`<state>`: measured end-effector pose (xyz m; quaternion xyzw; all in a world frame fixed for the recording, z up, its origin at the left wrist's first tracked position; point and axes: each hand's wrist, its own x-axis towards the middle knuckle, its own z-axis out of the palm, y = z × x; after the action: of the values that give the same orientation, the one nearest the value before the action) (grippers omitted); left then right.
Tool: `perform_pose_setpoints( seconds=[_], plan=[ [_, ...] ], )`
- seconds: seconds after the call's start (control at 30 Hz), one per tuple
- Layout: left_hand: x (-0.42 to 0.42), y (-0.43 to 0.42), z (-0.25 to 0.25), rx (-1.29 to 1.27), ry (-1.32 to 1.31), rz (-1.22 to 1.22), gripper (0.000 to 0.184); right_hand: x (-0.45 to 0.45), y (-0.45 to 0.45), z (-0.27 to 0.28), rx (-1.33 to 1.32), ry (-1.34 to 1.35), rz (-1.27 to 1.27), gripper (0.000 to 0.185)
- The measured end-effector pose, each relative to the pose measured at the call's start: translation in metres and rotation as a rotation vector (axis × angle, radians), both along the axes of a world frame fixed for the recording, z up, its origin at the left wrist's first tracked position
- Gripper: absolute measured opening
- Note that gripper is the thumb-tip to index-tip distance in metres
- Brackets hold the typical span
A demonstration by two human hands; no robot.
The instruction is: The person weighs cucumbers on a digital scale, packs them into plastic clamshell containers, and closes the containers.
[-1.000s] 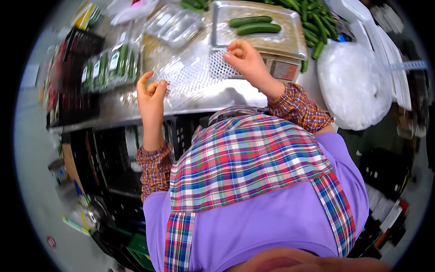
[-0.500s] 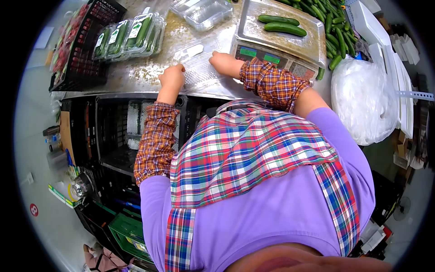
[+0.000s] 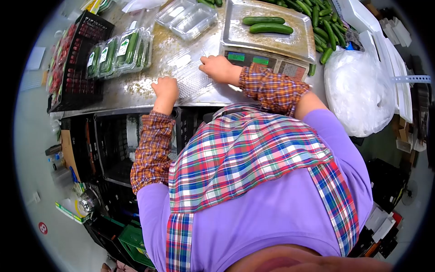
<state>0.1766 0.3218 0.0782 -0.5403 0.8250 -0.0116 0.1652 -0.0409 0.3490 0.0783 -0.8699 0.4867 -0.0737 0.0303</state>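
Note:
A clear plastic sheet with a white net pattern (image 3: 192,81) lies on the metal table between my hands. My left hand (image 3: 166,90) is at its left edge, fingers curled, and what they grip is too small to make out. At the sheet's right side my right hand (image 3: 218,69) has its fingers bent together; its fingertips are also unclear. Two cucumbers (image 3: 271,29) rest on a metal tray (image 3: 235,38) on the scale (image 3: 267,60), right of my right hand. Open clear containers (image 3: 192,22) stand beyond the sheet.
Packed cucumber boxes (image 3: 108,56) stand at the left beside a black crate (image 3: 81,77) with red contents. Loose cucumbers (image 3: 324,27) are heaped at the back right. A bulky bag of white plastic (image 3: 360,93) sits at the right edge. Black crates (image 3: 108,149) are below the table.
The net-patterned sheet, held raised and spread between my hands a second ago, now lies low on the table. Both hands have come down, and their fingers are more curled. The view has also shifted.

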Motion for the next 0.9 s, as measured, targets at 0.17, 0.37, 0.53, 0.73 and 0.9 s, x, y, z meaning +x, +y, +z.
perform_pose_setpoints(
  seconds=[0.17,0.37,0.53,0.73,0.9],
  plan=[
    [0.011,0.006,0.015,0.025,0.4,0.127,0.024,-0.075,-0.007,0.084,-0.197,-0.088,-0.063,0.049],
    [0.053,0.007,0.01,0.02,0.821,0.27,0.023,-0.221,-0.03,0.083,0.06,0.198,-0.362,0.077],
    [0.071,0.017,0.016,0.054,1.035,0.449,0.022,-0.248,-0.045,0.07,0.202,0.122,-0.281,0.074],
    [0.09,0.017,0.002,-0.026,1.144,0.53,0.022,-0.196,-0.041,0.094,-0.116,0.057,-0.341,0.063],
    [0.085,0.01,0.004,-0.095,1.192,0.562,0.024,-0.06,-0.028,0.095,0.064,-0.164,0.021,0.062]
  ],
)
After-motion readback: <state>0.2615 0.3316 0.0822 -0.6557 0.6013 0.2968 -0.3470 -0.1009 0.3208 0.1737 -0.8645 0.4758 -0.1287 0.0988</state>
